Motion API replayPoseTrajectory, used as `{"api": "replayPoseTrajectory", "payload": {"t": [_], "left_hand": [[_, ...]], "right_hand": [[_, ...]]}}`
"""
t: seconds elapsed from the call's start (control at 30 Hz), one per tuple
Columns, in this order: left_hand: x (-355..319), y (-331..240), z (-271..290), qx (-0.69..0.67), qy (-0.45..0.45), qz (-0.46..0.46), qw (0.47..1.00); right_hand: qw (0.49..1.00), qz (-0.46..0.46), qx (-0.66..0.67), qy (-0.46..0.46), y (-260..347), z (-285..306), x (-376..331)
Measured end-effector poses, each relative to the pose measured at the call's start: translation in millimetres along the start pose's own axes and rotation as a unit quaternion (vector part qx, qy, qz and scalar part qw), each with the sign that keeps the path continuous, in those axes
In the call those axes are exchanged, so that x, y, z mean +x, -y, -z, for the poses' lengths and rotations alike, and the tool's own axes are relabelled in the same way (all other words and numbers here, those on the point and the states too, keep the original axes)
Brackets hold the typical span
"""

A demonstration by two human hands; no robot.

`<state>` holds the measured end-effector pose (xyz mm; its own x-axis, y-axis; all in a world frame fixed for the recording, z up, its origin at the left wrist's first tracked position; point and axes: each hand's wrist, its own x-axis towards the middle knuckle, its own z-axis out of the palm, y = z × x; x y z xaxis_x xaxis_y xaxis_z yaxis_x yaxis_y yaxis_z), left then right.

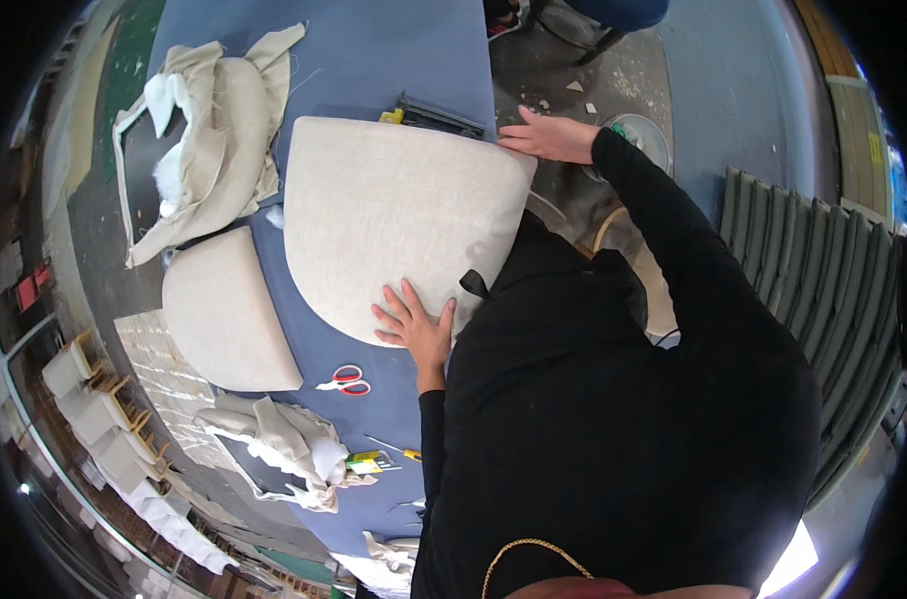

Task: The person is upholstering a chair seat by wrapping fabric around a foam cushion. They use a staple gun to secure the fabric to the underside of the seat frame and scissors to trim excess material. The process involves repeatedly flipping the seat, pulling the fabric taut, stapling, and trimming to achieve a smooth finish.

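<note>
The big seat cushion point(394, 220) lies flat on the blue bench point(374, 60), close to the edge where the person stands. It is cream, with one straight side and one round side. Its cloth looks smooth and tight on top, with no folds, so the covering looks mostly done on this side. What the underside is like cannot be seen.

The left hand point(417, 324) is spread wide and presses flat on the round edge of the cushion. The right hand point(551, 137) rests open on the far corner of the cushion, at the bench edge. Neither hand holds a tool.

Just beside the left hand lie red scissors point(346, 380) on the bench. A second, smaller cushion point(224, 314) sits near the other bench edge, also covered. Loose cream cloth point(209, 130) is heaped by the far corner, and more scraps point(289, 449) lie by the near end, so some work looks left. A dark tool point(439, 115) lies behind the big cushion.
</note>
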<state>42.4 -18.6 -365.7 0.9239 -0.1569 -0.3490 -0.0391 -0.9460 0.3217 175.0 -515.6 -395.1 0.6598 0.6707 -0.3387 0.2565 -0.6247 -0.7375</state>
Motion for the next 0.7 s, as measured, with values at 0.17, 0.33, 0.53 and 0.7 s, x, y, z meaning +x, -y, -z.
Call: {"api": "replayPoseTrajectory", "payload": {"t": [0.17, 0.33, 0.53, 0.7], "left_hand": [[3.2, 1.2, -3.3, 0.017, 0.004, 0.007, 1.000], [5.2, -0.4, -2.4, 0.010, 0.009, 0.015, 1.000], [6.2, 1.5, -1.3, -0.007, 0.010, 0.017, 1.000], [8.8, -4.5, 7.9, -0.005, 0.035, 0.038, 0.999]], "right_hand": [[0.806, -0.275, 0.511, -0.120, 54.6, 27.5, -33.2], [0.838, -0.293, 0.445, -0.120, 51.1, 20.1, -24.7], [0.888, -0.292, 0.337, -0.111, 42.0, 12.8, -8.2], [0.829, -0.323, 0.446, -0.100, 53.6, 37.6, 9.0]]}}
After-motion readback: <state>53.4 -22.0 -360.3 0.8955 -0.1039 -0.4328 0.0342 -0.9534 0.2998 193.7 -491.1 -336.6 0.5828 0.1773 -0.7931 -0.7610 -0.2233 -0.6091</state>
